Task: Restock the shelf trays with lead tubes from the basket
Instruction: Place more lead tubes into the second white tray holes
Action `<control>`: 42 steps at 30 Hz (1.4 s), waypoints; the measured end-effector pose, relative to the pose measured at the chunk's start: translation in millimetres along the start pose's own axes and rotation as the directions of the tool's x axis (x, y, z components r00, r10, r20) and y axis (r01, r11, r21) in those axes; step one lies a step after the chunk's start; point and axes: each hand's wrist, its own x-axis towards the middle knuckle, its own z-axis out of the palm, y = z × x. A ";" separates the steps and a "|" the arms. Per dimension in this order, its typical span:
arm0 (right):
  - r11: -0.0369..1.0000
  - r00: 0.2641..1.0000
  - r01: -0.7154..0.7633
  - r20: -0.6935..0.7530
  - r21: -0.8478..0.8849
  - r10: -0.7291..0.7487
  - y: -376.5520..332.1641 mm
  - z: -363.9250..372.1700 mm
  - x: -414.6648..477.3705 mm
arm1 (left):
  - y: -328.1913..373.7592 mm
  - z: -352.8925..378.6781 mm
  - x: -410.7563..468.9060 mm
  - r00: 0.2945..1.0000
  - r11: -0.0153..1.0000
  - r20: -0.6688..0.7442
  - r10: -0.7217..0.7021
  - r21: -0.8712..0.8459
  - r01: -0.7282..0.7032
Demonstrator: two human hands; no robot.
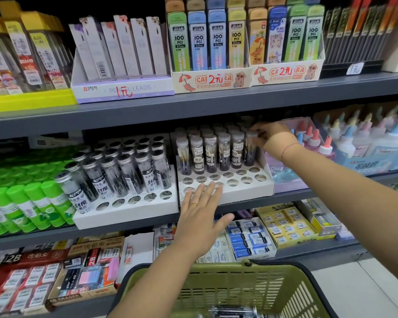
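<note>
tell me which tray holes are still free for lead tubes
Right tray: the front rows of holes, between its standing tubes and front edge, though the left hand covers the left ones. Left tray: front row, right of the corner tube. Back rows crowded; right hand grips the end tube.

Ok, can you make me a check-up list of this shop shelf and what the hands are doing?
Surface: grey middle shelf bears left tray and right tray; front holes unfilled.
Job's things: lead tubes stand in both trays; a dark tube lies in the green basket.
Clutter: green glue sticks left, glue bottles right.
Hands: left hand flat on the right tray's front; right hand pinches the rightmost tube.
Cables: nothing seen.
Surroundings: lead packs above, erasers below.
</note>
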 end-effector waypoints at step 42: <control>0.244 0.155 -0.969 0.672 -0.040 0.724 14.9 289.8 -381.6 | -112.6 56.1 -227.2 0.661 0.581 0.148 -0.735 -0.365 0.728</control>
